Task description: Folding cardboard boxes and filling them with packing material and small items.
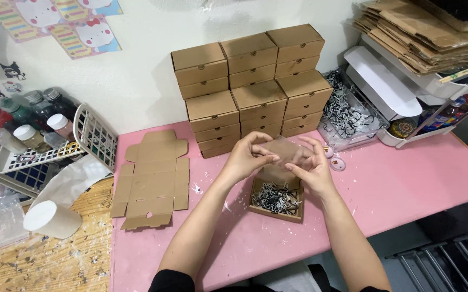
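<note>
My left hand (246, 158) and my right hand (312, 167) together hold a small clear plastic sleeve (284, 154) just above an open brown cardboard box (275, 201). The box sits on the pink table (407, 184) and is filled with black and white shredded paper. Both hands pinch the sleeve at its edges. What the sleeve contains is not clear.
A flat unfolded cardboard blank (152, 179) lies to the left. Stacks of closed brown boxes (253, 86) stand against the wall. A clear bin of shredded paper (350, 114) sits to the right, a white basket of bottles (34, 135) and a paper cup (51, 219) to the left.
</note>
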